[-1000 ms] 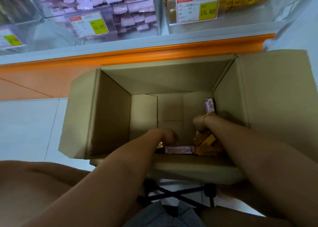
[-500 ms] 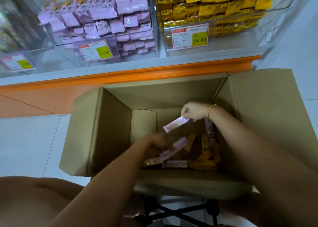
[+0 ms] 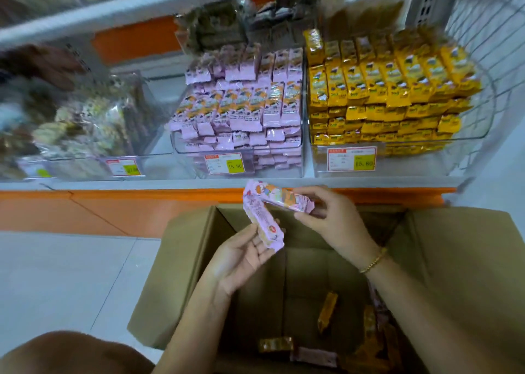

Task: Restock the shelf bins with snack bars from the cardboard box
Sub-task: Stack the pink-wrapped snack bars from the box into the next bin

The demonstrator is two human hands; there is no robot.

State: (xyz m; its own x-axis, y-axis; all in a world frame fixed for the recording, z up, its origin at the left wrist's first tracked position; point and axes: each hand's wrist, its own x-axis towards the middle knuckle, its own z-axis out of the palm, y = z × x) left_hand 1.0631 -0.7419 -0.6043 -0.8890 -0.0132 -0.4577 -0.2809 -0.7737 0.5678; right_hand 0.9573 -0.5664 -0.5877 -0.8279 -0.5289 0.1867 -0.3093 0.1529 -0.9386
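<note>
At 12 o'clock, shelf (image 3: 255, 185) carrying clear bins: pink bin (image 3: 186, 149) at centre, yellow bin (image 3: 484, 112) toward 1 o'clock, both stacked with bars. At 6 o'clock, open cardboard box (image 3: 468, 260), flaps up, a few loose bars (image 3: 326, 311) on its bottom. Above the box, left hand (image 3: 241, 260), palm up, holding lower pink bar (image 3: 264, 226) between thumb and fingers, bar pointing to 11 o'clock. At its 2 o'clock, right hand (image 3: 338, 220) pinching upper pink bar (image 3: 278, 197) by the right end. Bars' far ends meeting. Gold bracelet (image 3: 373, 261) at the right wrist.
</note>
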